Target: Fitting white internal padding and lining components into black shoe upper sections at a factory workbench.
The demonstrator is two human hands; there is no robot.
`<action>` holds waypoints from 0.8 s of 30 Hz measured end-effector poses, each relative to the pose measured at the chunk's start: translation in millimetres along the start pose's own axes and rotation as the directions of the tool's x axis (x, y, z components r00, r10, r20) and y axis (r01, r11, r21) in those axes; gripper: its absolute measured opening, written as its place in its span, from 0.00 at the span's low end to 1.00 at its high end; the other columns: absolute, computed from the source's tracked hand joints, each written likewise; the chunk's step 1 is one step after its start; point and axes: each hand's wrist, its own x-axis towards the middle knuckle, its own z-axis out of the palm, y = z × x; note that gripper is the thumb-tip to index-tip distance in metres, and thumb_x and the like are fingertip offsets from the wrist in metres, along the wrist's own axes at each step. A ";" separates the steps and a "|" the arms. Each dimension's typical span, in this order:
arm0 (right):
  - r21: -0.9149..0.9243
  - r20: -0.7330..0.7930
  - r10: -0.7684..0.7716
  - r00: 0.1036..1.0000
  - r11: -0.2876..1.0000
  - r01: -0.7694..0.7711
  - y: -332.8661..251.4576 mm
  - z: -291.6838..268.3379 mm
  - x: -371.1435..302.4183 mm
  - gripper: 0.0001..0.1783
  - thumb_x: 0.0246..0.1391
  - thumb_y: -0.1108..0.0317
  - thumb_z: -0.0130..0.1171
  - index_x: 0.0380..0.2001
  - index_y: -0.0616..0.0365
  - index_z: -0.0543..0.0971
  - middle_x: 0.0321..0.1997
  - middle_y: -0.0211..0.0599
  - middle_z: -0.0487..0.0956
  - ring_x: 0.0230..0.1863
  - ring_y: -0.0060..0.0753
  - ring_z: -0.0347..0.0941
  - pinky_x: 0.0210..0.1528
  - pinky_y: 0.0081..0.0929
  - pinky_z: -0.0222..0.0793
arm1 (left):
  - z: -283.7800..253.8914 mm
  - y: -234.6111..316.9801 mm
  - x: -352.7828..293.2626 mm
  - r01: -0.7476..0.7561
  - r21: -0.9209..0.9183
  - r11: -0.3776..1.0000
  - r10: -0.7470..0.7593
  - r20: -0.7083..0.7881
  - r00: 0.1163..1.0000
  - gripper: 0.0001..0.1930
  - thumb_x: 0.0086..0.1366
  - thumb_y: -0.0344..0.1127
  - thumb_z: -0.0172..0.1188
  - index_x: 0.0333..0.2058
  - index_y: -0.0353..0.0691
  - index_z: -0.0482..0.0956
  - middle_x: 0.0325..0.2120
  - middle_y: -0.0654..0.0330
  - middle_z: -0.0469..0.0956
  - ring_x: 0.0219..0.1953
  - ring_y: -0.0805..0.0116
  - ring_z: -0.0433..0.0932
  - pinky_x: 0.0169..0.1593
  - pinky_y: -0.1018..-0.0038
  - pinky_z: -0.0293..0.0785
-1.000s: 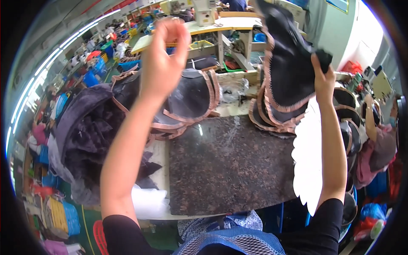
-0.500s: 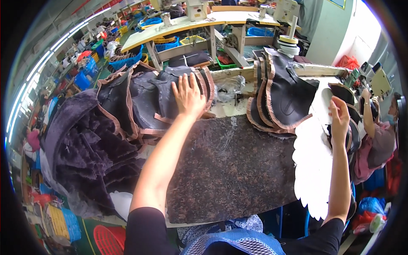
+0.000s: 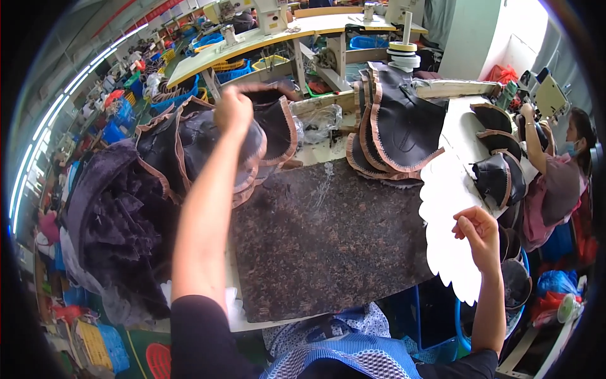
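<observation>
- Left hand (image 3: 233, 114): fingers clenched on a blurred, pink-brown-edged black piece (image 3: 269, 93), above the left pile (image 3: 197, 144); exact grip impossible to make out for motion blur.
- Right hand (image 3: 478, 232): released, fingers loosely curled, over the right edge of white scalloped sheets (image 3: 445, 211); touching or apart, cannot tell.
- In the way: left forearm (image 3: 207, 234), slanting across the left pile and hiding the gap between the purple-grey fleece heap (image 3: 117, 221) and the dark speckled board (image 3: 328, 243).
- Behind the board: a crumpled clear plastic bag (image 3: 323, 123), between the left pile and a right stack (image 3: 404, 123) of similar black pieces, overlapping the board's far edge.
- Beyond the right stack: rolls on an upright spindle (image 3: 403, 54), near a long table (image 3: 309, 28) with sewing machines.
- To the right: curved black pieces (image 3: 495, 177), with a co-worker (image 3: 555, 183) just past them.
- Below, near the board's right front corner: a blue bin (image 3: 435, 312); at lower left, a red basket (image 3: 159, 361).
</observation>
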 end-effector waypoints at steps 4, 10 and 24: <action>0.092 0.052 0.066 0.996 0.993 -0.071 3.0 20.3 -20.0 0.08 0.67 0.70 0.58 0.38 0.65 0.81 0.28 0.32 0.82 0.31 0.18 0.78 0.36 0.17 0.73 | -87.9 11.9 28.4 -0.253 -0.583 0.772 0.268 -0.062 0.961 0.11 0.63 0.31 0.51 0.37 0.33 0.80 0.24 0.55 0.80 0.26 0.65 0.78 0.34 0.67 0.74; 0.056 0.654 -0.027 0.756 0.998 -0.013 -53.6 74.0 -46.1 0.12 0.59 0.69 0.67 0.44 0.63 0.83 0.40 0.42 0.85 0.41 0.35 0.84 0.44 0.30 0.79 | -208.4 38.8 -135.7 -0.356 -0.670 0.651 0.719 0.394 0.572 0.20 0.53 0.16 0.51 0.41 0.36 0.84 0.39 0.51 0.86 0.44 0.56 0.86 0.53 0.66 0.81; -0.295 0.176 -0.132 0.976 0.938 0.180 38.5 129.2 -91.5 0.29 0.51 0.79 0.67 0.58 0.65 0.75 0.51 0.46 0.77 0.43 0.40 0.78 0.46 0.31 0.78 | -193.7 55.1 -320.0 -0.404 -0.736 0.544 0.828 0.548 0.116 0.35 0.56 0.36 0.69 0.63 0.39 0.72 0.67 0.48 0.67 0.71 0.49 0.64 0.73 0.52 0.57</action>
